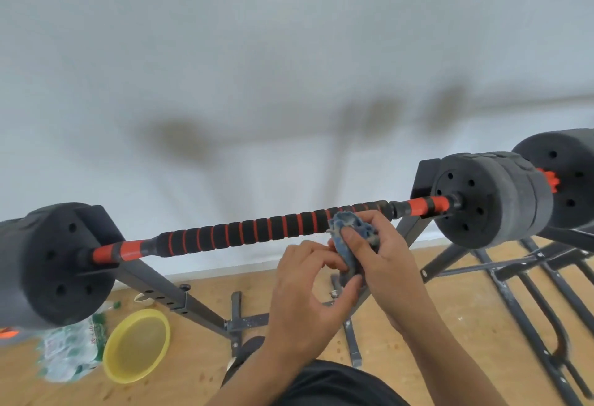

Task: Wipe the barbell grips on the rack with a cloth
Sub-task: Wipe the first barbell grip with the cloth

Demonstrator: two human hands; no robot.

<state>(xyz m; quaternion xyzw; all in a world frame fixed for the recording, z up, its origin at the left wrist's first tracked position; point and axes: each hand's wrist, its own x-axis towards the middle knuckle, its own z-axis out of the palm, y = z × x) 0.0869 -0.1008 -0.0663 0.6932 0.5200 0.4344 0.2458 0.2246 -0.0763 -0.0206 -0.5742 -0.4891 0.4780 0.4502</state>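
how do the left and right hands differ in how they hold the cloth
The right hand grips the bunched blue cloth from the right, its fingers curled over the front, up close to the barbell grip. The left hand sits lower and nearer the camera, holding only the cloth's lower end. Both hands are on the same cloth, just in front of the bar.

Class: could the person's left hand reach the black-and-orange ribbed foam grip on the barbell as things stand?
Probably yes. The left hand sits just below the ribbed foam grip, with open air between. But its fingers pinch the blue cloth, shared with the right hand.
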